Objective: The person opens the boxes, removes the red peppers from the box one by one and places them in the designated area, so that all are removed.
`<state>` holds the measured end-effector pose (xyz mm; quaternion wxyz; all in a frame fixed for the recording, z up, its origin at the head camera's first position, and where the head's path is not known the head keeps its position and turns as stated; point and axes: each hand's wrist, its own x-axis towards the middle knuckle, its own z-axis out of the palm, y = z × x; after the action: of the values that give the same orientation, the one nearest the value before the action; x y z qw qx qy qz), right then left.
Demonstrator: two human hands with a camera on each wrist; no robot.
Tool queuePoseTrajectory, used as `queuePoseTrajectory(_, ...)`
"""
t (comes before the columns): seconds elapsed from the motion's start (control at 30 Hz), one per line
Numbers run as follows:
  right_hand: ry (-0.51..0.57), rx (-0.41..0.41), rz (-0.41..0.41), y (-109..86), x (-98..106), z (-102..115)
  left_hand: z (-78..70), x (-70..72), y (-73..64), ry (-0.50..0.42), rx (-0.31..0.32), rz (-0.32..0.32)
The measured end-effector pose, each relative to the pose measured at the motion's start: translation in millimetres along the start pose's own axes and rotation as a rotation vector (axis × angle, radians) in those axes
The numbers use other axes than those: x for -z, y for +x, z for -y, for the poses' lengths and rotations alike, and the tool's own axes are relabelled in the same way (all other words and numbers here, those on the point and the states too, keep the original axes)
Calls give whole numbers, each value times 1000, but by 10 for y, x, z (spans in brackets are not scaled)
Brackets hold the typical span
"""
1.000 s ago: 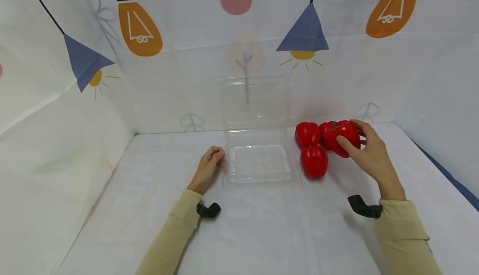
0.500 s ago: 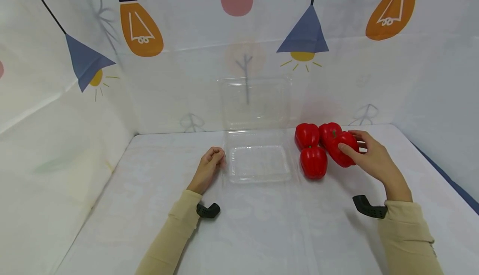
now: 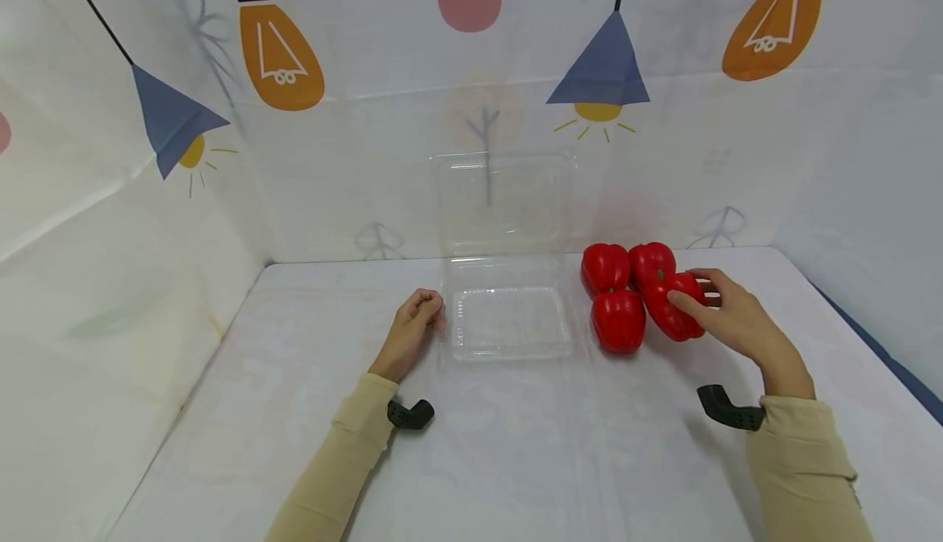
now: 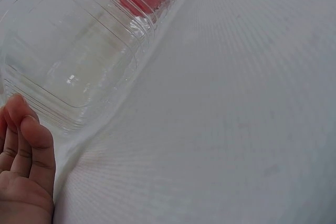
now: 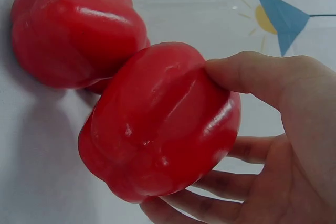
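My right hand [image 3: 737, 313] grips a red bell pepper [image 3: 676, 313], thumb on one side and fingers around the other. In the right wrist view the held bell pepper [image 5: 163, 124] fills the middle, beside another bell pepper [image 5: 79, 30]. Three more red bell peppers stand to its left and behind: one at the front [image 3: 618, 322], one behind it [image 3: 606, 267] and one at the back right [image 3: 651, 262]. A clear plastic clamshell container [image 3: 508, 354] lies with its lid raised at the back. My left hand [image 3: 411, 331] pinches the container's left edge, fingers curled.
The white-covered table [image 3: 501, 460] meets a printed cloth backdrop [image 3: 354, 173] directly behind the raised lid [image 3: 504, 206]. Cloth also hangs on the left and right sides. A black wrist-worn device [image 3: 729, 409] sits at the right cuff.
My right hand has brought the gripped bell pepper toward the front, uncovering more of the one at the back right. The left hand and the container stay in place.
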<state>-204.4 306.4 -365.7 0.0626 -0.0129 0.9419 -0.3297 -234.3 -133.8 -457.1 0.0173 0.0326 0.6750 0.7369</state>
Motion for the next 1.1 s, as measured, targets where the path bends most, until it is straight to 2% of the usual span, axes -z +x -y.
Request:
queuePoseTrajectory(0.43, -9, -1, 29, 14, -5, -40, 5, 9, 4, 11, -9, 10)
queuePoseTrajectory(1.1, -32, -51, 70, 61, -12, -156, -1, 5, -5, 23, -5, 10)
